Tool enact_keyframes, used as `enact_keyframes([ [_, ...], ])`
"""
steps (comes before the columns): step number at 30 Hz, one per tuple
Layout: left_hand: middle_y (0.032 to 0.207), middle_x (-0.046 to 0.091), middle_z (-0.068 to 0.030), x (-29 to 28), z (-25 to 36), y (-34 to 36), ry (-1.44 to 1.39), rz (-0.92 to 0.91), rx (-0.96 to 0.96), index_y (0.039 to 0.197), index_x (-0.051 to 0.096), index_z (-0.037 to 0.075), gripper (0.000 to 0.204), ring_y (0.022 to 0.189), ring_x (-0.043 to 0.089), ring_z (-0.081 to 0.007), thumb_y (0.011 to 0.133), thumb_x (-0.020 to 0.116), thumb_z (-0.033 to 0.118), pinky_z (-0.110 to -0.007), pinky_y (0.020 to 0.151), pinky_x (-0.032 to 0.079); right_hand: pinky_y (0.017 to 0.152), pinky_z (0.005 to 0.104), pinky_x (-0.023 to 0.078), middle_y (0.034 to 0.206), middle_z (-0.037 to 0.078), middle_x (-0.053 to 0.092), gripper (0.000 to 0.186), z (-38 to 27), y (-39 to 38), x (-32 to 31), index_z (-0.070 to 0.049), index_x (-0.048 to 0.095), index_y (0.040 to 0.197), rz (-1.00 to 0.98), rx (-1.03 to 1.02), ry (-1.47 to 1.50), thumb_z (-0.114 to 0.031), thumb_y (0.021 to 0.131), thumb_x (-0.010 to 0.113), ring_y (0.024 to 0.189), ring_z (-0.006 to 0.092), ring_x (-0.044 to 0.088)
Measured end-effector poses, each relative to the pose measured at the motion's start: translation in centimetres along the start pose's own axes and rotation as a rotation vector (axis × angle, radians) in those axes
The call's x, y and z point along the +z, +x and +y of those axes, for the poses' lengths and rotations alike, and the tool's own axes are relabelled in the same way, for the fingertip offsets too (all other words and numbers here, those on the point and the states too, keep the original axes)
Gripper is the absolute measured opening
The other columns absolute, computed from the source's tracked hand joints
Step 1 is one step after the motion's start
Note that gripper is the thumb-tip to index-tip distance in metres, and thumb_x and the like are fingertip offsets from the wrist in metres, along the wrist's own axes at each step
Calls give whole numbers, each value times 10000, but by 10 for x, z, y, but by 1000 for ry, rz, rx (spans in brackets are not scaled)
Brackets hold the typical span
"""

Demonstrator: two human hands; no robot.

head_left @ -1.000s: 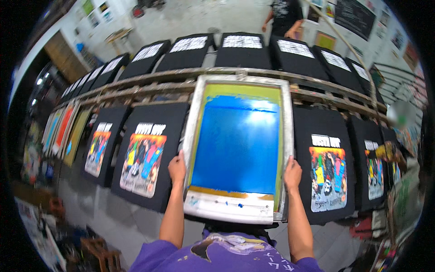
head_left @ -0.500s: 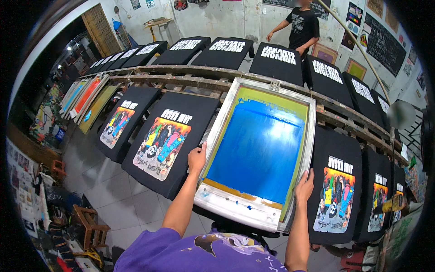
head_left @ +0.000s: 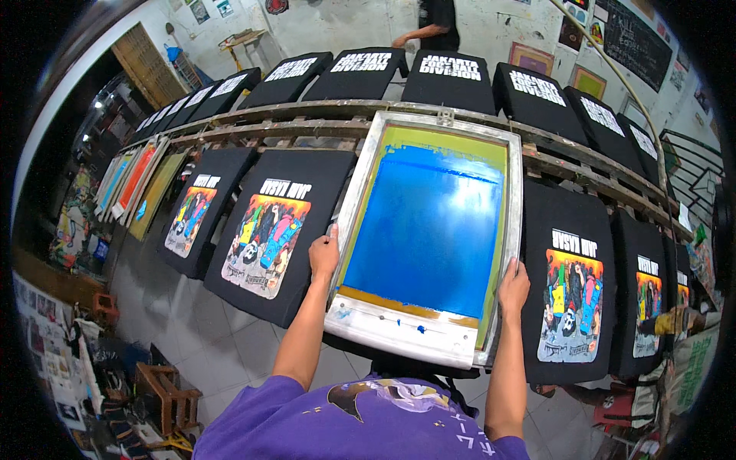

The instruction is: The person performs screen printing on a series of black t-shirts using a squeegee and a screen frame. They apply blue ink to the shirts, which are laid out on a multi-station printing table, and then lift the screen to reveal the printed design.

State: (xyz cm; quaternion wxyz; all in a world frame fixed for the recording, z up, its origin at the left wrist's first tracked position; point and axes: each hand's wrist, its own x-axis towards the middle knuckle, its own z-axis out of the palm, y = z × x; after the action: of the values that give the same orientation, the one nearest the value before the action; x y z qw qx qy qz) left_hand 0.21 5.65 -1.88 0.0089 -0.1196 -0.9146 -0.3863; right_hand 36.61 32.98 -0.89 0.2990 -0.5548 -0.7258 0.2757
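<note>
A silk-screen printing frame point(head_left: 401, 334) with a pale metal border lies over a board in the near row, right in front of me. Blue ink point(head_left: 425, 238) coats most of its yellow-green mesh, and a few small blue blobs dot the near border. My left hand point(head_left: 324, 254) is closed on the frame's left side, thumb on top. On the opposite side my right hand point(head_left: 514, 287) grips the right edge, its fingers partly hidden. Whatever lies under the mesh cannot be seen.
Black shirts on boards flank the frame: a printed shirt point(head_left: 264, 230) to the left and another printed shirt point(head_left: 571, 284) to the right. Behind runs a wooden rail point(head_left: 307, 115) with more white-printed shirts. Other screens point(head_left: 138, 184) lean at the left. A person point(head_left: 438, 27) stands beyond.
The person at the back has moved left. My view has shifted slightly, so the scene sits higher in it. Both hands stay on the frame's sides.
</note>
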Motion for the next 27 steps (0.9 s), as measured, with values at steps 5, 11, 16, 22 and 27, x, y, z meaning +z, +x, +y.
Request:
enact_keyframes([
  [5,743,608,-311,-3,2,-1,14,-11,-17,677,630,-57,723,740,601,-471,962,495,594,-552,699,419,884,525,488,1063,304,681,500,-15,-7,-1,5,590,1286,112,-16,32,-401,1032,449,1015,494,638],
  [11,825,674,-292,-8,8,-5,37,-66,-99,764,691,-47,683,858,650,-465,947,528,591,-514,796,483,884,524,485,1075,301,680,484,-14,-4,-6,-1,607,1252,-19,50,-26,-396,1038,429,1009,497,638],
  [16,770,655,-286,-6,7,-7,5,-8,-25,714,670,-43,710,798,637,-468,950,512,607,-527,752,467,876,524,487,1049,301,684,479,0,-3,0,6,616,1235,11,-14,-8,-388,1039,427,1008,488,640],
  [22,769,649,-293,-2,-3,-3,20,-10,-22,688,662,-37,727,793,631,-466,948,501,622,-542,742,453,861,530,487,1025,307,684,491,-6,-4,-4,26,621,1213,-1,-14,23,-393,1036,435,993,500,636],
  [27,782,652,-293,-4,2,-3,8,-12,-22,688,667,-33,725,797,635,-460,943,505,626,-539,746,455,848,544,484,1009,325,676,466,-8,-1,-5,7,628,1196,-21,11,1,-385,1032,438,974,517,631],
])
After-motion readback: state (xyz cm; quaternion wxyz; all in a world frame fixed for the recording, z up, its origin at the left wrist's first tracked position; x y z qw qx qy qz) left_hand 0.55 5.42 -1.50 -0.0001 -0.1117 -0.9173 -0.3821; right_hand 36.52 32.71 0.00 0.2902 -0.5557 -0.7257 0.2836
